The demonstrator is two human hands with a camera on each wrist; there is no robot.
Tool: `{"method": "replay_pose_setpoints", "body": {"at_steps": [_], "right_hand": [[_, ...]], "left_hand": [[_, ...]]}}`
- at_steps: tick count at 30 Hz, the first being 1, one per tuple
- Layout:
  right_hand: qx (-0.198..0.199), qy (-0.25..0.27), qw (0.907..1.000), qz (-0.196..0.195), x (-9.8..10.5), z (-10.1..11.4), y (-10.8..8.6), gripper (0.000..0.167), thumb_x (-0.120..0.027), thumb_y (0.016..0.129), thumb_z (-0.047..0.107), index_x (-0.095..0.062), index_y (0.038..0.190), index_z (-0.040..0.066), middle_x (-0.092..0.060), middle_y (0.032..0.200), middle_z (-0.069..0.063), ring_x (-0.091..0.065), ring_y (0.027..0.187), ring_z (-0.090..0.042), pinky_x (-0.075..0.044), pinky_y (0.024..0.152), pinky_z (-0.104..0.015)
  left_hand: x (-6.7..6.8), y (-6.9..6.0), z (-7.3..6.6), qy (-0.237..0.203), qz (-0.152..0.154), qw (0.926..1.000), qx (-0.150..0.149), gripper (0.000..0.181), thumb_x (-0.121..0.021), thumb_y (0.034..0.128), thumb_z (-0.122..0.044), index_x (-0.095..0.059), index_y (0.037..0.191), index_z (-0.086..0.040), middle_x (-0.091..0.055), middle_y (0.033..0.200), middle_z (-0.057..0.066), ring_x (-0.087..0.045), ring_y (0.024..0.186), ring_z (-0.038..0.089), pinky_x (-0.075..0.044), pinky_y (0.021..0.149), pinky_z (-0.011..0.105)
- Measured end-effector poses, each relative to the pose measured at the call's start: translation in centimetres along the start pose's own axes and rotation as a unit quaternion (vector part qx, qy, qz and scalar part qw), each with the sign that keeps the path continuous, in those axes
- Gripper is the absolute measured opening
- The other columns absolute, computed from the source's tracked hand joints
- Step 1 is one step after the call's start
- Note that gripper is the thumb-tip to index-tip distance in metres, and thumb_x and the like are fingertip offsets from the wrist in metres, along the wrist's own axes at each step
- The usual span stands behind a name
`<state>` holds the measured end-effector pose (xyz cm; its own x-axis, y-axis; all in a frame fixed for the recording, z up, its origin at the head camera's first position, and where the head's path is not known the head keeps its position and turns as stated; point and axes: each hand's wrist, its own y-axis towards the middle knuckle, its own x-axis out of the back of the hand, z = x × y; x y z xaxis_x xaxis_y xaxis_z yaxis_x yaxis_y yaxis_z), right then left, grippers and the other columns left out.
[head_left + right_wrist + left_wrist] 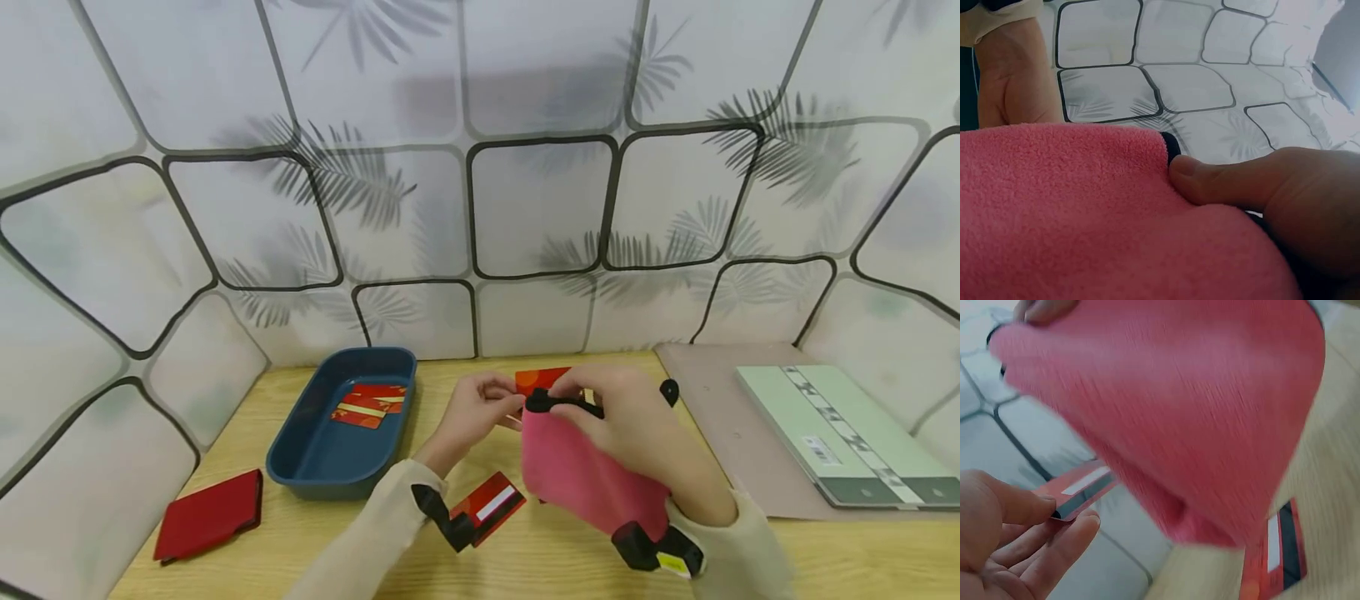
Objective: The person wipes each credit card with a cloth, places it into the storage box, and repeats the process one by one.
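My left hand (472, 410) pinches a red card (1088, 486) with a white strip and a dark stripe between thumb and fingers. The card is held near the top edge of a pink fleece pouch (564, 468) with black trim. Gripping that pouch by its trim is my right hand (637, 408), its thumb (1229, 181) pressed on the near side. The pouch hangs tilted above the table, and its inside is hidden. Below it, another red card (489, 507) lies stripe side up on the wood.
A dark blue tray (300, 471) at the left has several red and gold cards (369, 405) in it. In front of it lies a red folded case (210, 517). A mint green folder (795, 417) rests on a greyish board (705, 392) at the right. Patterned fabric walls surround the table.
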<state>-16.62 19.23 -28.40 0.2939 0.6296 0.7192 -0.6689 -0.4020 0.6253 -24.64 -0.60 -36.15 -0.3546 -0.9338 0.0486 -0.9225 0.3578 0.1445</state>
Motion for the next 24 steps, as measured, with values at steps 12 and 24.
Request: {"method": "replay_pose_setpoints", "body": {"at_steps": [12,24], "right_hand": [[0.016,-0.006,0.9996,0.021,-2.0,-0.1,0.4,0.014,-0.079,0.079,0.013,-0.072,0.09,0.013,-0.07,0.084,0.005,-0.062,0.073,-0.006,-0.052,0.066,-0.025],[-0.014,-0.073,0.9972,-0.011,-1.4,-0.1,0.2,0.016,-0.082,0.076,0.017,-0.068,0.084,0.015,-0.064,0.076,0.007,-0.059,0.065,-0.006,-0.049,0.059,-0.026]], "left_hand": [[-0.2,-3.3,-2.4,0.034,0.045,0.9967,-0.058,0.015,-0.055,0.0923,0.006,-0.055,0.105,0.012,-0.067,0.096,0.032,-0.063,0.069,0.003,-0.055,0.067,0.023],[-0.7,-3.9,-3.2,0.017,0.091,0.9917,-0.089,0.015,-0.052,0.0915,0.007,-0.051,0.106,0.011,-0.064,0.095,0.032,-0.062,0.074,0.005,-0.054,0.07,0.024]]}}
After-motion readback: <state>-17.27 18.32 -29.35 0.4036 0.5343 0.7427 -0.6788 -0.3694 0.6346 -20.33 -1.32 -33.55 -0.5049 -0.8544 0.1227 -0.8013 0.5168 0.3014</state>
